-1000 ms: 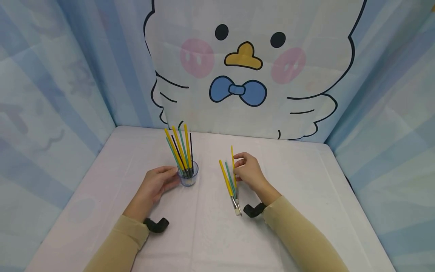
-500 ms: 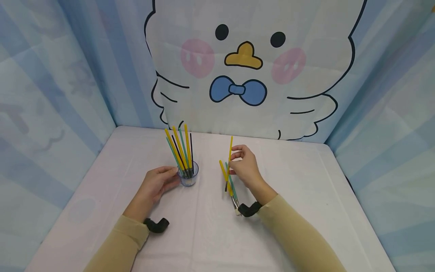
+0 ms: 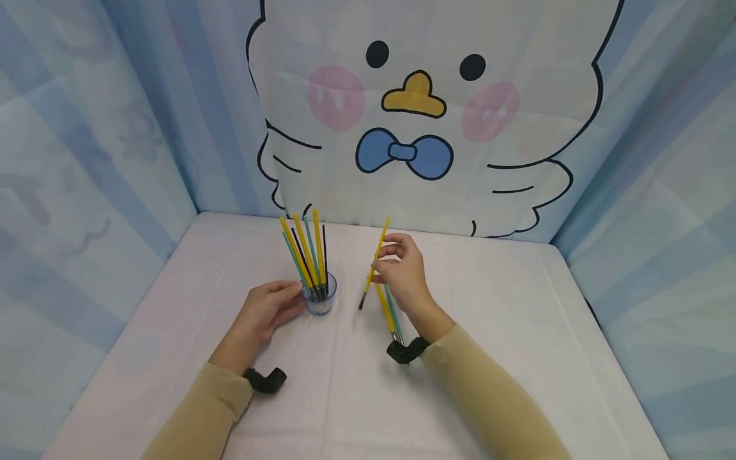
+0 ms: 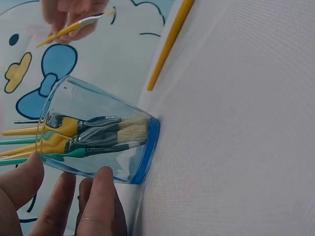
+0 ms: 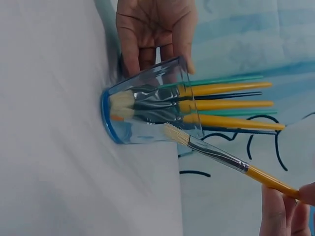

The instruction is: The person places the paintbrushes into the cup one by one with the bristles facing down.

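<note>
A clear cup with a blue base stands upright, holding several paintbrushes bristles down, with yellow, teal and black handles. Against its near-left side rest the fingertips of my left hand, thumb by the rim, fingers fairly straight in the left wrist view. My right hand pinches a yellow paintbrush by its handle, bristles pointing down and left toward the cup. Those bristles are apart from the cup in the head view. Beneath the right hand, a yellow paintbrush and a teal paintbrush lie on the table, partly hidden.
A white cloth covers the table. Behind it hangs a curtain printed with a cartoon bird, and blue striped curtains close in both sides. Each wrist wears a black camera mount.
My right hand has lifted a yellow paintbrush off the lying group and carried it up and left toward the cup, tilting it. The left hand stays at the cup.
</note>
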The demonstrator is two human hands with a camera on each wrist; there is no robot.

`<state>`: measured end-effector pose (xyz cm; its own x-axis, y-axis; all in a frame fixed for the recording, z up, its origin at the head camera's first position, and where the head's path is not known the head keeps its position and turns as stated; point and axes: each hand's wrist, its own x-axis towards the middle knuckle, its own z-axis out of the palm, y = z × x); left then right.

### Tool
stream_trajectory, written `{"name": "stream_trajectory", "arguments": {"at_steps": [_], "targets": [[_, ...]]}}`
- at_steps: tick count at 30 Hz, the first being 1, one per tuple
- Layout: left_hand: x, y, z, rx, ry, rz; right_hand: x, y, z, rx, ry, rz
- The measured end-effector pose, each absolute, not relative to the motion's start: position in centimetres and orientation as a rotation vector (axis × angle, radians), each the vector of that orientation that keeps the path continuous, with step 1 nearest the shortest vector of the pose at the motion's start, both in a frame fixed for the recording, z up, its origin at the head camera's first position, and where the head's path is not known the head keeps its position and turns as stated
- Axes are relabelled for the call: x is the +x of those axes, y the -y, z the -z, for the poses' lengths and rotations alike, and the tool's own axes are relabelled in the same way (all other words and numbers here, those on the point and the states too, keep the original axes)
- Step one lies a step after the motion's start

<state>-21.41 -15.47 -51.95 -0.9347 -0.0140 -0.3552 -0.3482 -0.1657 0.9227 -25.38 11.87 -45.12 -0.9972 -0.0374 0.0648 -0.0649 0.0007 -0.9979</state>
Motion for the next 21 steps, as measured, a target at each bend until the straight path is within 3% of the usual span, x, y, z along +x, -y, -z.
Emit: {"name": "stream_trajectory", "arguments": {"at_steps": [21], "targets": [[-21.5, 15.4, 51.8, -0.417, -1.886, -2.184, -25.6, -8.1, 44.3, 0.174, 2.0, -2.304]]}}
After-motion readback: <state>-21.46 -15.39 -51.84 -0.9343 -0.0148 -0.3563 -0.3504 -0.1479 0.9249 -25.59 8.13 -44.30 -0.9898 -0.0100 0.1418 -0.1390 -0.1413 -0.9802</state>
